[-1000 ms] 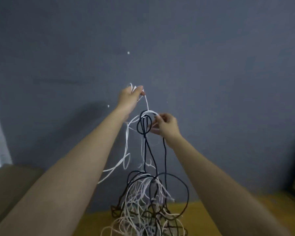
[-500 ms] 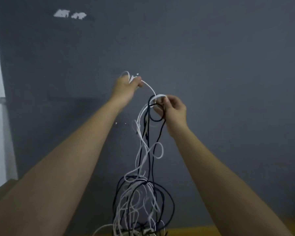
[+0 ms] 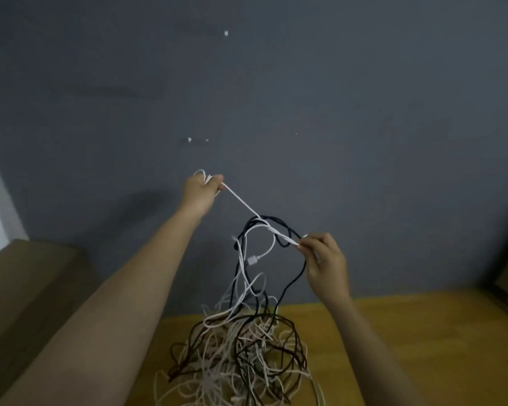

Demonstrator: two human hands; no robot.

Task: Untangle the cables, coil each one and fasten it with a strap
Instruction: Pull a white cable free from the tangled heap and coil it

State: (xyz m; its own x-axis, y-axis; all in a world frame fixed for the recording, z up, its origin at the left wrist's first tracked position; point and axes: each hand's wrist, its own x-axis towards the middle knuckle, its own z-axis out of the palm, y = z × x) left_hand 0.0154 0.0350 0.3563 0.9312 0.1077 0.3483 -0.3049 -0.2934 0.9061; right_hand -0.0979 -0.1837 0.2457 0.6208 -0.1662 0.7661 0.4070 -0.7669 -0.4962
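Two hands (left (image 3: 201, 191), right (image 3: 323, 256)) stretching white cable (image 3: 244, 204), tangle (image 3: 241, 347) below

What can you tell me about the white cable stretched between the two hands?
The white cable is thin, smooth and plastic-looking. The left hand grips a few gathered loops of it; from there it runs taut, down and rightward, to the right hand, which pinches it. It passes through a black cable loop, and a pale connector dangles below.
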